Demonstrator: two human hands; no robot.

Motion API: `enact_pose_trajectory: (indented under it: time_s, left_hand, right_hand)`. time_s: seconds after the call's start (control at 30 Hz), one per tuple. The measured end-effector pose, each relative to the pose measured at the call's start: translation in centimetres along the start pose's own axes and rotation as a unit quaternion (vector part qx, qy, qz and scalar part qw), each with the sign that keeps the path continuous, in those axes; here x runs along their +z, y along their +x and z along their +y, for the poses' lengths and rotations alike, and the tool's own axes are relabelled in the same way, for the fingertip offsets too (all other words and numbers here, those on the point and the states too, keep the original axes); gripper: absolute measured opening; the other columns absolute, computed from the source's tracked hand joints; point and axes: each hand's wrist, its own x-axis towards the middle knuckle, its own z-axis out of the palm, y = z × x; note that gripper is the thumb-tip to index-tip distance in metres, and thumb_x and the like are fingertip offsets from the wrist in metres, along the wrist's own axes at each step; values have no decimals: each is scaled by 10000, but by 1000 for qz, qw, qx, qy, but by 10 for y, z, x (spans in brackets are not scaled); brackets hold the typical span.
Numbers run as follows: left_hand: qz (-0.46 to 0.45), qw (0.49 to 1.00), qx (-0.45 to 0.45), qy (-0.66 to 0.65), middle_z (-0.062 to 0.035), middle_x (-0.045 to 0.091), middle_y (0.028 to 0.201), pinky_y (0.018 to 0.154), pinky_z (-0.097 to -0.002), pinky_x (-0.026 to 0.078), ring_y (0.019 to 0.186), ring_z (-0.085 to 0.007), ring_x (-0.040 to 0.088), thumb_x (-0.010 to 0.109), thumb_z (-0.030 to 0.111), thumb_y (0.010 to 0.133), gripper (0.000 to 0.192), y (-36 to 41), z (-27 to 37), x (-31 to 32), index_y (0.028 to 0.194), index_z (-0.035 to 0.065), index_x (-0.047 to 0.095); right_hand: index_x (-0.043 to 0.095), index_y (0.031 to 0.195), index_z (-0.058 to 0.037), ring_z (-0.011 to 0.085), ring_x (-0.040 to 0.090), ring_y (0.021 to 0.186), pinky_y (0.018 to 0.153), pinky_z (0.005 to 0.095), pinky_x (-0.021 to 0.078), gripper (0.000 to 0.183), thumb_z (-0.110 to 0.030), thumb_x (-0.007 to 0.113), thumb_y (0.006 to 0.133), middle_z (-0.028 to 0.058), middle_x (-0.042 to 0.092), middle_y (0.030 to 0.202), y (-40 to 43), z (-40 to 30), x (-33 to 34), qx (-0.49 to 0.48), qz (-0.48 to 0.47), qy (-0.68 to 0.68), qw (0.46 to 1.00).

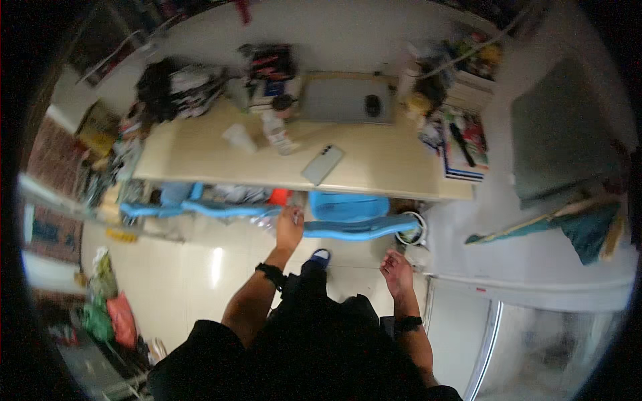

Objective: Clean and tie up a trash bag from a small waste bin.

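My left hand [290, 228] is in front of the desk [200, 163], its fingers curled, between two blue plastic pieces with wavy edges. It overlaps the near end of the right-hand piece [361, 228]; whether it grips it I cannot tell. The left-hand piece [230, 209] runs along below the desk edge. Behind the right-hand piece lies a blue plastic tub or drawer [348, 204]. Lower right, my right hand [396, 270] hangs with loosely bent fingers and nothing visible in it, close to a white-rimmed bin [421, 229]. Both wrists wear dark bands.
On the desk are a pale smartphone [322, 164], a dark-capped bottle [278, 134], a white cup [239, 138] and a dark mouse [372, 105] on a grey surface. Books [464, 145] are stacked at right. Red [122, 321] and green [98, 318] bags stand at left.
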Motion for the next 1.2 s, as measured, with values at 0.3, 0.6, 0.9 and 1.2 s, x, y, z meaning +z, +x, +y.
enact_pose_trajectory:
  time_s: [0.3,0.6,0.9,1.2]
  left_hand:
    - [-81,862,-413,-283,-71,627,824,618,-270,485,691,-155,599,469,93,908,187,-164,10,-119,1028,24,595]
    - [89,714,-406,-563,-124,518,1242,988,-378,368,1158,-242,464,379,448,947,509,-122,119,-192,1241,54,509]
    - [169,985,-35,-16,-189,556,1170,971,-422,363,1115,-348,497,487,194,864,339,-261,-63,-292,1130,-1,561]
    - [211,965,35,150,-194,591,1076,911,-412,403,1036,-323,541,477,200,886,342,-368,-97,-392,1172,25,543]
  right_hand:
    - [579,1002,-37,152,553,714,670,279,463,192,-183,512,898,58,588,814,-33,70,78,32,-133,-152,979]
    - [305,1405,-59,236,339,1290,1067,388,234,638,-497,337,943,96,283,1457,-26,237,166,-224,-397,-449,768]
    - [444,1222,-48,251,488,1126,997,397,365,664,-617,363,889,114,504,1228,-203,350,250,358,-476,-41,802]
    - [421,1246,-2,283,491,1140,990,432,369,671,-576,355,905,169,513,1222,-284,411,264,482,-425,-38,765]
